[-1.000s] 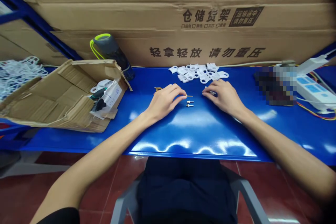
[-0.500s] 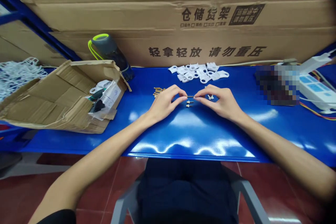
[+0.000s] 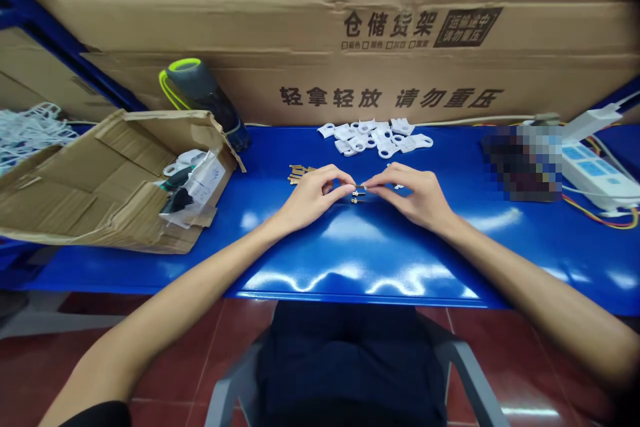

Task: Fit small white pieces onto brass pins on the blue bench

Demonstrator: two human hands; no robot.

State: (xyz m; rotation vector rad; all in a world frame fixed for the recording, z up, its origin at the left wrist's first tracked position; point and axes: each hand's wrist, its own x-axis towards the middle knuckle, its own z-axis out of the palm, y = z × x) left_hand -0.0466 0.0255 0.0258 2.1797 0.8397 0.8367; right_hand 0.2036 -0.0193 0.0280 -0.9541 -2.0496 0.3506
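Observation:
My left hand (image 3: 316,197) pinches one end of a small thin brass-coloured pin (image 3: 359,187) above the blue table. At the pin's other end, the thumb and forefinger of my right hand (image 3: 419,195) are closed on a tiny white piece (image 3: 365,188). Just below my fingertips lie two small pins with white parts (image 3: 358,200). Several brass pieces (image 3: 297,173) lie beyond my left hand, partly hidden by it. A few tiny white parts (image 3: 399,187) show behind my right fingers.
White flat pieces with holes (image 3: 385,140) are heaped at the back of the blue table (image 3: 360,253). An open cardboard box (image 3: 100,180) and a dark bottle (image 3: 207,97) stand left. At right are a power strip (image 3: 595,170), cables and a blurred dark object (image 3: 523,163).
My fingertips have come closer together, so less of the pin shows between them. The whole view has shifted slightly.

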